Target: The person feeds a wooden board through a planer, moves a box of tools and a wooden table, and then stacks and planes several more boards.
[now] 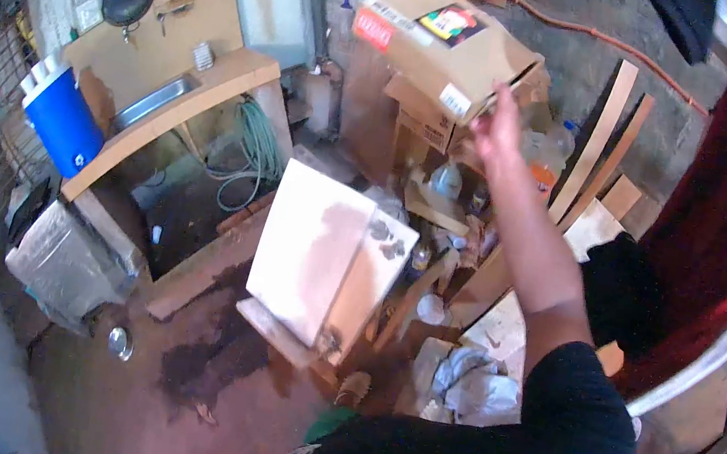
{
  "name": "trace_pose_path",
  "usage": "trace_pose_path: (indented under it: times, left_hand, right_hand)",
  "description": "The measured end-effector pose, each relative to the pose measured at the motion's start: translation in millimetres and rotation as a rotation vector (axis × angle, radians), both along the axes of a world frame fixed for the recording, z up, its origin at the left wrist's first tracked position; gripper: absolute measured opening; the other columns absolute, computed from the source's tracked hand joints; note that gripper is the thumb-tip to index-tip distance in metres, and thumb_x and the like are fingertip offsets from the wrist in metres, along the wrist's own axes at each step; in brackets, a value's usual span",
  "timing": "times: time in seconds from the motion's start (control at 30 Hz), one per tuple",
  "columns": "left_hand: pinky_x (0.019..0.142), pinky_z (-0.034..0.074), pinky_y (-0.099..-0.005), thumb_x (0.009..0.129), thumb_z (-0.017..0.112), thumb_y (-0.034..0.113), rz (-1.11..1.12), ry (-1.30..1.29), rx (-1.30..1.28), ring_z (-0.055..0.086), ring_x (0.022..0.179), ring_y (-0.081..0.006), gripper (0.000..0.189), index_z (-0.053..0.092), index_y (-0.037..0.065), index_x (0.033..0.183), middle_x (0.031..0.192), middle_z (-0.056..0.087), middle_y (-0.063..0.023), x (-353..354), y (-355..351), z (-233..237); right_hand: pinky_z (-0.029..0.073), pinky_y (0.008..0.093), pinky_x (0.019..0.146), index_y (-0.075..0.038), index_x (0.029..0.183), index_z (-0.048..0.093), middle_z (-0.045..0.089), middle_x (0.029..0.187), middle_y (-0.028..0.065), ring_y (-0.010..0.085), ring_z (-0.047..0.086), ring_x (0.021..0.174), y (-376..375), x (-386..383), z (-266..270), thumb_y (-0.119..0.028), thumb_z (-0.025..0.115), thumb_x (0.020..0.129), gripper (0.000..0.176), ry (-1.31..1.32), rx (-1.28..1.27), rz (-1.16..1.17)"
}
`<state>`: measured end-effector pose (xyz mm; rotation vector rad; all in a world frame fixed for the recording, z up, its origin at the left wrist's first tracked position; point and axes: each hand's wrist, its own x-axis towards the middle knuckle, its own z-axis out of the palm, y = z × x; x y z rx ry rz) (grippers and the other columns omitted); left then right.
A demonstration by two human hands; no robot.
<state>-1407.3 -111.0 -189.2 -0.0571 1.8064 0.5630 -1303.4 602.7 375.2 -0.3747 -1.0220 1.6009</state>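
My right hand [495, 132] reaches up and forward, its fingers closed on the near right end of a brown cardboard box [449, 46]. The box has a colourful picture label on top and a red mark on its left side. It is tilted and overlaps another cardboard box [421, 114] behind and below it. My left hand is out of the picture. Nearer to me, a white panel [307, 251] leans at a slant in front of a second stained board [372, 276].
At the left, a wooden counter [255, 69] holds a metal sink [155, 102] and a blue water cooler [66, 121]. A green hose [253, 153] hangs below. Planks [598, 136] lean on the right wall beside a dark red curtain [709, 206]. Crumpled cloth [477, 383] lies near my body.
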Motion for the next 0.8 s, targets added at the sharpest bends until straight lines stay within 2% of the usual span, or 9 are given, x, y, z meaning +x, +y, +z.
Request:
trace_pose_path:
  times: [0.07,0.13,0.27,0.37,0.47,0.57,0.6,0.67,0.8]
  left_hand:
    - [0.045,0.038,-0.0248,0.088,0.058,0.041,-0.011,-0.022,0.021,0.046,0.05,-0.0097,0.04,0.052,0.014,0.117,0.067,0.053,0.0033,-46,33,-8]
    - [0.045,0.038,-0.0249,0.088,0.058,0.041,-0.044,-0.018,0.058,0.046,0.051,-0.0098,0.04,0.052,0.014,0.117,0.067,0.053,0.0033,-99,74,-15]
    - [0.046,0.038,-0.0251,0.088,0.058,0.042,-0.113,-0.038,0.126,0.047,0.051,-0.0099,0.04,0.052,0.014,0.116,0.068,0.053,0.0031,-183,162,-27]
    - [0.046,0.039,-0.0253,0.088,0.058,0.042,-0.164,-0.059,0.172,0.047,0.052,-0.01,0.039,0.053,0.015,0.116,0.068,0.053,0.003,-219,228,-32]
    - [0.047,0.039,-0.0254,0.088,0.058,0.042,-0.197,-0.078,0.223,0.047,0.052,-0.0101,0.039,0.053,0.015,0.115,0.069,0.054,0.0029,-242,298,-32]
    - [0.047,0.04,-0.0256,0.088,0.058,0.042,-0.215,-0.098,0.254,0.048,0.053,-0.0102,0.039,0.053,0.015,0.115,0.069,0.054,0.0028,-256,346,-28]
    - [0.048,0.04,-0.0256,0.088,0.058,0.042,-0.217,-0.108,0.259,0.048,0.053,-0.0102,0.039,0.053,0.015,0.114,0.069,0.054,0.0027,-260,359,-28]
    - [0.048,0.04,-0.0257,0.088,0.058,0.042,-0.223,-0.129,0.254,0.048,0.053,-0.0103,0.039,0.053,0.015,0.114,0.07,0.054,0.0027,-264,374,-28]
    - [0.049,0.04,-0.0259,0.088,0.058,0.043,-0.243,-0.178,0.209,0.048,0.054,-0.0104,0.038,0.053,0.015,0.113,0.07,0.054,0.0025,-265,382,-31]
  right_hand:
    - [0.052,0.0349,0.068,-0.011,0.124,0.044,0.055,0.115,0.0071,0.0166,0.055,0.103,36,-26,44,-0.032,0.053,0.087,0.044,0.13,-0.036,-0.022]
    - [0.051,0.0422,0.081,-0.007,0.129,0.04,0.053,0.12,0.0097,0.0228,0.054,0.108,118,-47,69,-0.034,0.055,0.085,0.054,0.06,0.155,-0.06]
    - [0.05,0.0437,0.088,-0.003,0.13,0.038,0.05,0.124,0.0139,0.0292,0.053,0.111,170,-98,140,-0.031,0.055,0.087,0.054,0.149,0.091,-0.244]
    - [0.051,0.0478,0.082,-0.003,0.129,0.04,0.056,0.116,0.0139,0.0291,0.059,0.098,234,-120,166,-0.036,0.054,0.085,0.056,0.114,0.189,-0.289]
    - [0.051,0.0489,0.079,-0.002,0.124,0.045,0.058,0.111,0.0136,0.0282,0.06,0.097,311,-138,164,-0.039,0.053,0.086,0.053,0.18,0.215,-0.265]
    - [0.051,0.0499,0.082,-0.015,0.126,0.047,0.055,0.12,0.0113,0.0315,0.055,0.105,286,-146,136,-0.044,0.045,0.087,0.049,-0.438,0.06,-0.313]
    - [0.052,0.0461,0.079,-0.018,0.125,0.048,0.055,0.121,0.0093,0.0281,0.056,0.104,322,-146,122,-0.051,0.049,0.085,0.052,-0.755,0.087,-0.406]
    - [0.052,0.0434,0.078,-0.017,0.123,0.049,0.057,0.118,0.0064,0.0269,0.056,0.101,346,-148,78,-0.057,0.053,0.082,0.057,-0.726,-0.034,-0.488]
    - [0.051,0.0422,0.081,-0.016,0.123,0.049,0.055,0.12,0.0075,0.0282,0.055,0.102,357,-137,72,-0.061,0.057,0.079,0.064,-0.729,-0.04,-0.364]
